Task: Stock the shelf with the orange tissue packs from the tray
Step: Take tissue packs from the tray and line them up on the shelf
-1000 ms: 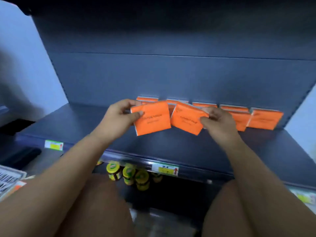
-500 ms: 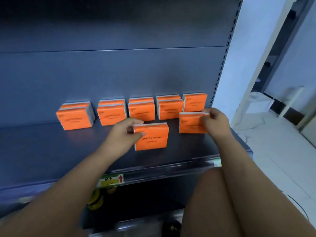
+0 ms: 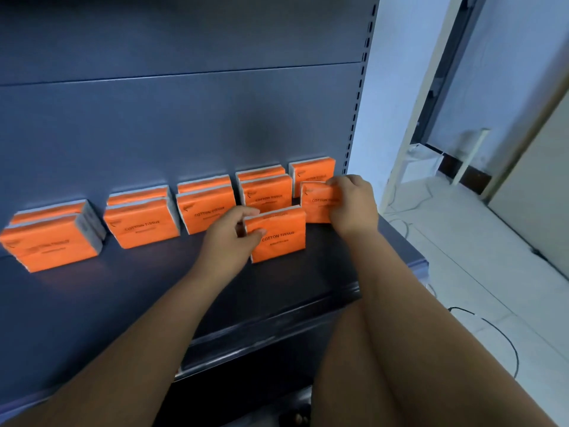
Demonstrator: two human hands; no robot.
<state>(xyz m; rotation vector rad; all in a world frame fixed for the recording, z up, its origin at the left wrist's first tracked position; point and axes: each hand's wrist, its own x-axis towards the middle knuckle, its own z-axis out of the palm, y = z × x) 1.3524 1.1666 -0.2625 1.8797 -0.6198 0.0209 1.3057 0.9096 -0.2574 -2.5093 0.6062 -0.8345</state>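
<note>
Several orange tissue packs stand upright in pairs along the back of the dark shelf (image 3: 123, 291); the leftmost pair (image 3: 49, 241) is at the far left. My left hand (image 3: 231, 238) grips the left edge of one pack (image 3: 278, 235) standing in front of the row. My right hand (image 3: 354, 201) holds another pack (image 3: 318, 201) upright at the shelf's right end, just in front of the last back-row pack (image 3: 312, 174). The tray is out of view.
The shelf's slotted upright (image 3: 358, 87) bounds the right end. Beyond it lie a pale tiled floor (image 3: 462, 257) with black cables (image 3: 498, 331) and a white stand (image 3: 421, 161). A lower shelf level sits under my arms.
Both packs have moved right along the shelf and now stand upright on it. The right-hand pack has gone further back, close to the last back-row pack. My view has shifted right.
</note>
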